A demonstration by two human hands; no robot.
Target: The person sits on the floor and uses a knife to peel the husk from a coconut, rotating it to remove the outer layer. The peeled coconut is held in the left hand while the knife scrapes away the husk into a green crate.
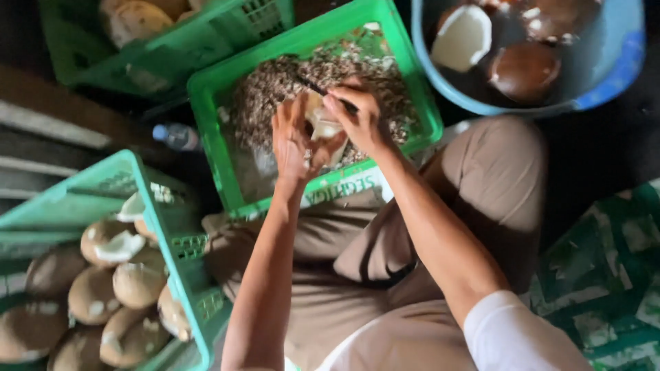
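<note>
While your left hand [294, 141] cups the pale coconut piece [323, 124] from below, your right hand [361, 117] pinches a dark-handled blade [317, 88] against it, both held over the green crate [206, 103] of brown shavings [275, 86]. Judging by the grip, the blade could slip toward your left thumb if the wet flesh turns in your palm. A white label strip [347, 187] runs along the crate's near wall. Beyond sit a blue tub [619, 69] with peeled halves, a clear bottle [175, 136] with a blue cap, and a teal crate [155, 206] of husked coconuts [103, 295].
</note>
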